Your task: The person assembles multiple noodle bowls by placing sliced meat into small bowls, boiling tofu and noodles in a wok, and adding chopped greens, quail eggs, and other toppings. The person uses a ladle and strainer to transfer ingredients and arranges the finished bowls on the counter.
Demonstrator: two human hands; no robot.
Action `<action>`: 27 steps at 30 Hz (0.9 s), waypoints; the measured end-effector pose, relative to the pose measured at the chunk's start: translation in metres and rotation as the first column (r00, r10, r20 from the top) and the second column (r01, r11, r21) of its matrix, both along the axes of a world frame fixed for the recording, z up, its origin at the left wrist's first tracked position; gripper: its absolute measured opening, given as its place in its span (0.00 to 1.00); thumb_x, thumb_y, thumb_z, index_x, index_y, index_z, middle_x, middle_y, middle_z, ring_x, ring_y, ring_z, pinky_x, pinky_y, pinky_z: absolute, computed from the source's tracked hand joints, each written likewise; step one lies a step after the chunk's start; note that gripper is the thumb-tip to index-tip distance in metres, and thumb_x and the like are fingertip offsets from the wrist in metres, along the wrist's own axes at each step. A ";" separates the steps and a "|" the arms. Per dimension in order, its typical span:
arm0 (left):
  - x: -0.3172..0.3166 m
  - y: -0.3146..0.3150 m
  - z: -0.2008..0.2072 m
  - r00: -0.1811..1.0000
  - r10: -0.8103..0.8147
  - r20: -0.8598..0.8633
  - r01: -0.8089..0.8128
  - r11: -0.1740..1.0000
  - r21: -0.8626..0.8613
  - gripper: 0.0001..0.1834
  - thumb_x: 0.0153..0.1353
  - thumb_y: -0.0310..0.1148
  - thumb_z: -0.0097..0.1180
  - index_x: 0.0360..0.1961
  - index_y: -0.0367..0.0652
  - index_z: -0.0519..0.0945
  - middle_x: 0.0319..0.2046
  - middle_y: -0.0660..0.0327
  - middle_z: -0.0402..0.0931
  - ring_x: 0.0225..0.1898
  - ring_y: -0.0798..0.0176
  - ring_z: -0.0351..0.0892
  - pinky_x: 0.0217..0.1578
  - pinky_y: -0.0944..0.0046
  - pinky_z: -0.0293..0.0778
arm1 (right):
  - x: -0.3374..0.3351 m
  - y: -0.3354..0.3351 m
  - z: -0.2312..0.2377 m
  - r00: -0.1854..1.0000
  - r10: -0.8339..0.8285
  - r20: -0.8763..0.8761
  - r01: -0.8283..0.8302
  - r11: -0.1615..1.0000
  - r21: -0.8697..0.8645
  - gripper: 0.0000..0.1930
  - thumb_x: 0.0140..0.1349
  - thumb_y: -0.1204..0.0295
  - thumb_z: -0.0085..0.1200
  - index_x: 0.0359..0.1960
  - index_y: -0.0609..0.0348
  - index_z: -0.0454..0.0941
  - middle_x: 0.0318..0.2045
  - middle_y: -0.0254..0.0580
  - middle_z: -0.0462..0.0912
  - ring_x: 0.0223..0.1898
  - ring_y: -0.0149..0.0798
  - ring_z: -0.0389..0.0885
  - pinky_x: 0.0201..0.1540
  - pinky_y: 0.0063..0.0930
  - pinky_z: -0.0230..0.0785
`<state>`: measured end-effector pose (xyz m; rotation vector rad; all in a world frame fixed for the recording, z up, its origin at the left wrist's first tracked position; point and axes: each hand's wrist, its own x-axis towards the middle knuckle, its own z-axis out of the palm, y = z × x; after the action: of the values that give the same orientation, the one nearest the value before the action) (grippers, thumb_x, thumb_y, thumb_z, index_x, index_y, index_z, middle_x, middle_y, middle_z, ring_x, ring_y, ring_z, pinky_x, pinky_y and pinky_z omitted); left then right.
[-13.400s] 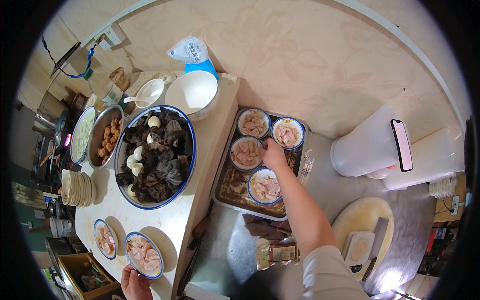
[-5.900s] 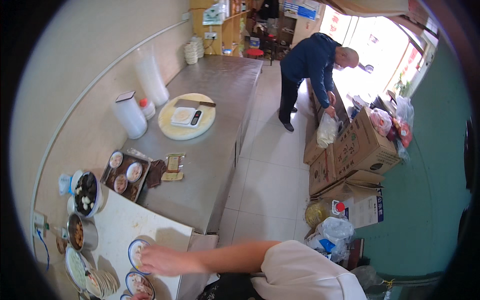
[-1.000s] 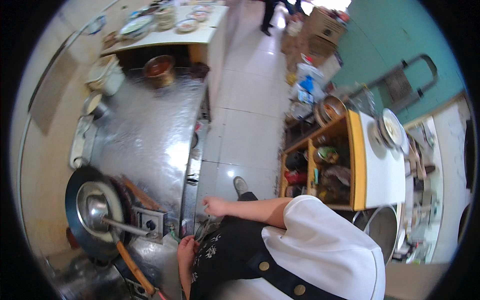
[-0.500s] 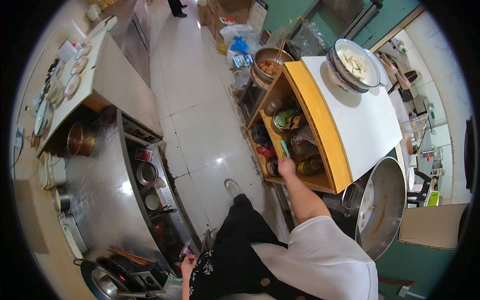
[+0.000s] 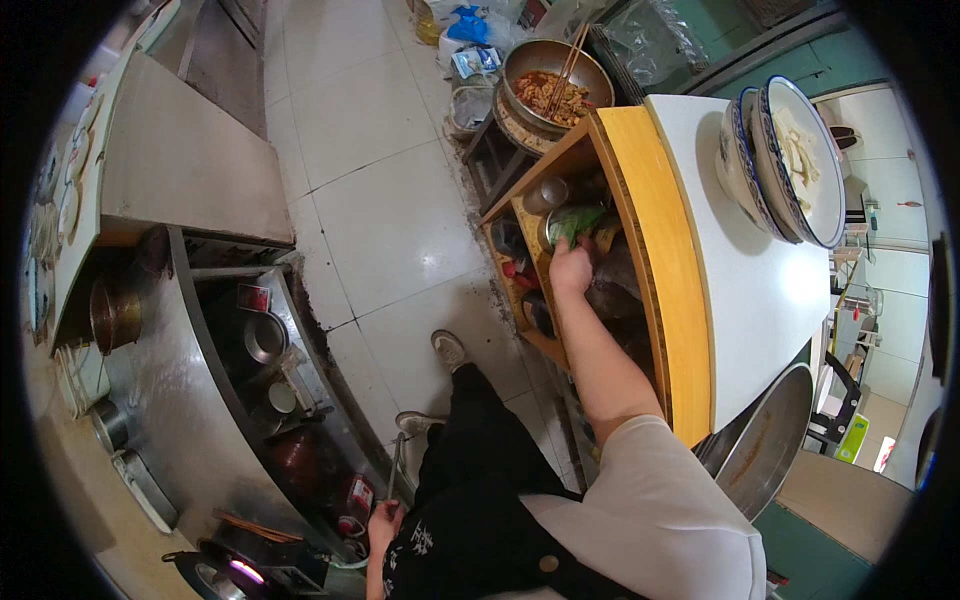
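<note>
My right hand (image 5: 572, 268) reaches into the open-fronted wooden cabinet (image 5: 652, 270), over a metal bowl (image 5: 546, 232). Its fingertips are closed on a crumpled green packet (image 5: 574, 222) lying in the bowl; they are partly hidden. Clear plastic wrapping (image 5: 612, 302) lies beside the wrist. Low at my left side, my left hand (image 5: 384, 524) is closed around a thin metal rod (image 5: 395, 468), perhaps a utensil handle, pointing up and away. A red-labelled container (image 5: 357, 500) stands just left of that hand.
Stacked blue-rimmed bowls (image 5: 800, 165) sit on the white cabinet top (image 5: 755, 300). Beyond it, a pan of food (image 5: 555, 95) with chopsticks rests on a stand. A large metal wok (image 5: 770, 440) lies near my right. The steel counter (image 5: 190, 400) and its pot shelf line the left, along tiled floor (image 5: 390, 200).
My right hand has moved farther into the cabinet, from a pale-green stick-like thing to the green packet. My view has shifted, and the rod by my left hand shows more clearly.
</note>
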<state>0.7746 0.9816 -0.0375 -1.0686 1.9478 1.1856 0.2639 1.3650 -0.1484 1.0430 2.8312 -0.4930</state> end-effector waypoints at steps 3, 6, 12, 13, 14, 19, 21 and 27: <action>-0.022 -0.002 0.020 0.991 -0.112 0.078 0.117 0.990 -0.073 0.16 0.62 0.37 0.64 0.46 0.37 0.81 0.29 0.52 0.83 0.32 0.55 0.84 0.37 0.59 0.77 | -0.040 0.005 -0.013 0.995 -0.069 0.067 0.075 0.994 -0.081 0.29 0.69 0.48 0.50 0.54 0.65 0.78 0.52 0.61 0.81 0.52 0.62 0.81 0.51 0.50 0.75; -0.040 -0.003 0.031 0.993 -0.097 0.072 0.105 0.988 -0.114 0.16 0.61 0.37 0.63 0.46 0.38 0.82 0.28 0.51 0.83 0.32 0.52 0.85 0.36 0.56 0.78 | -0.062 0.016 -0.032 0.988 -0.152 -0.009 0.151 0.986 -0.064 0.27 0.68 0.50 0.51 0.53 0.63 0.79 0.54 0.62 0.80 0.54 0.61 0.80 0.53 0.50 0.74; -0.048 -0.007 0.034 0.991 -0.131 0.035 0.134 0.981 -0.139 0.15 0.61 0.36 0.62 0.46 0.38 0.82 0.28 0.50 0.83 0.33 0.48 0.85 0.37 0.54 0.78 | -0.050 0.010 -0.005 0.961 -0.261 -0.089 0.257 0.965 -0.057 0.29 0.73 0.54 0.45 0.65 0.66 0.69 0.63 0.65 0.72 0.60 0.65 0.75 0.60 0.49 0.71; -0.050 -0.009 0.035 0.985 -0.165 0.056 0.172 0.974 -0.148 0.15 0.61 0.36 0.62 0.46 0.38 0.82 0.29 0.49 0.83 0.33 0.47 0.85 0.37 0.54 0.78 | -0.045 0.006 0.009 0.951 -0.256 -0.173 0.249 0.966 -0.062 0.29 0.73 0.54 0.45 0.65 0.66 0.69 0.63 0.65 0.72 0.59 0.65 0.75 0.60 0.49 0.70; -0.052 -0.011 0.037 0.978 -0.192 0.083 0.203 0.964 -0.170 0.15 0.61 0.36 0.62 0.46 0.38 0.82 0.29 0.49 0.84 0.34 0.46 0.85 0.38 0.53 0.78 | -0.038 0.002 0.024 0.934 -0.250 -0.254 0.245 0.968 -0.054 0.29 0.73 0.54 0.45 0.66 0.66 0.69 0.63 0.66 0.72 0.58 0.66 0.76 0.60 0.49 0.70; -0.093 -0.013 0.051 0.968 -0.250 0.004 0.249 0.962 -0.116 0.17 0.62 0.36 0.63 0.48 0.38 0.80 0.34 0.47 0.84 0.37 0.47 0.86 0.39 0.53 0.79 | 0.022 -0.017 0.100 0.779 0.007 -0.626 -0.060 0.996 -0.063 0.21 0.71 0.65 0.53 0.58 0.67 0.72 0.56 0.62 0.76 0.55 0.61 0.75 0.57 0.46 0.68; -0.125 -0.004 0.064 0.966 -0.231 -0.112 0.215 0.967 -0.139 0.15 0.62 0.32 0.65 0.47 0.39 0.78 0.29 0.55 0.81 0.31 0.60 0.82 0.36 0.61 0.77 | 0.050 -0.027 0.129 0.832 0.060 -0.552 -0.179 0.970 -0.164 0.14 0.70 0.67 0.55 0.48 0.66 0.76 0.48 0.58 0.79 0.48 0.59 0.77 0.51 0.45 0.69; -0.278 0.036 0.120 0.725 -0.552 -0.411 0.497 0.833 -0.242 0.54 0.45 0.40 0.79 0.69 0.35 0.60 0.68 0.37 0.61 0.70 0.35 0.59 0.70 0.48 0.60 | 0.097 -0.070 0.217 0.805 0.260 -0.533 -0.527 0.727 -0.440 0.05 0.63 0.75 0.57 0.34 0.64 0.75 0.34 0.50 0.76 0.40 0.52 0.76 0.42 0.39 0.69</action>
<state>0.4969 1.0172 0.0827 -0.2126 2.4891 1.0634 0.3604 1.2950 0.0685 0.1824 2.7913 -1.5658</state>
